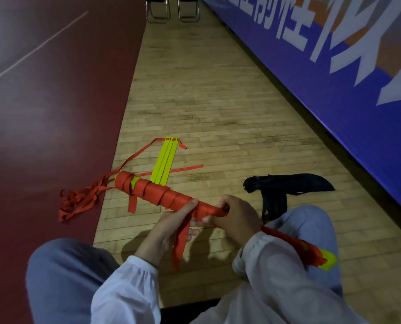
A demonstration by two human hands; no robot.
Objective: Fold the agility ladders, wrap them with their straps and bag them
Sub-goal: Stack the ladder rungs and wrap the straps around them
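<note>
A folded agility ladder bundle, yellow rungs wound in red strap, lies across my lap, its far end pointing left and its near end sticking out past my right knee. My left hand grips the bundle from below, thumb on top, with a loose red strap tail hanging through its fingers. My right hand pinches the red strap where it wraps over the bundle. A second ladder of yellow rungs lies on the floor behind, with loose red straps piled to the left. A black bag lies on the floor at right.
I sit on a wooden floor beside a dark red mat on the left. A blue banner wall runs along the right. Two folding chairs stand far ahead.
</note>
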